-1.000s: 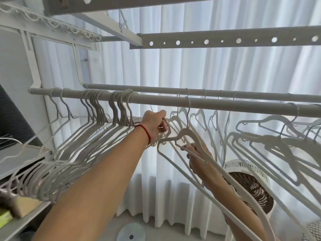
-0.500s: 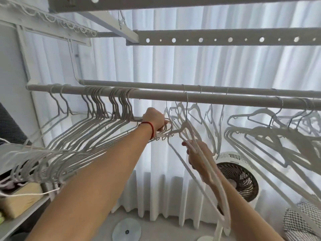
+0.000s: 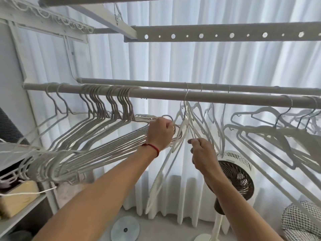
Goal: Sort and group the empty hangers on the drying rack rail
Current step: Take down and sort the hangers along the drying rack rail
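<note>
The left hand (image 3: 160, 133), red cord bracelet (image 3: 152, 147) at the wrist, was curled tight round the ends of a packed bunch of thin grey hangers (image 3: 90, 145), w/ rough flocked-looking coating, whose hooks sat close together on the round grey rail (image 3: 217, 99) up and to that hand's left. Just right of it hung a white plastic hanger (image 3: 175, 150), smooth and flat-barred, on a thin metal hook over the rail; the right hand (image 3: 202, 153) was below and beside it, fingertips pinched together near one of its bars (contact itself too blurred to confirm, so can't tell if it held it). Further right of the right hand, more white plastic hangers (image 3: 278, 134) hung loosely spaced, approx. side-on. Behind both hands: pleated white curtain (image 3: 191, 63), a second rail (image 3: 173, 84), a perforated bar (image 3: 225, 34) overhead. Below the right forearm stood a round white fan (image 3: 238, 173) w/ dark grille, partly hidden by the arm.
</note>
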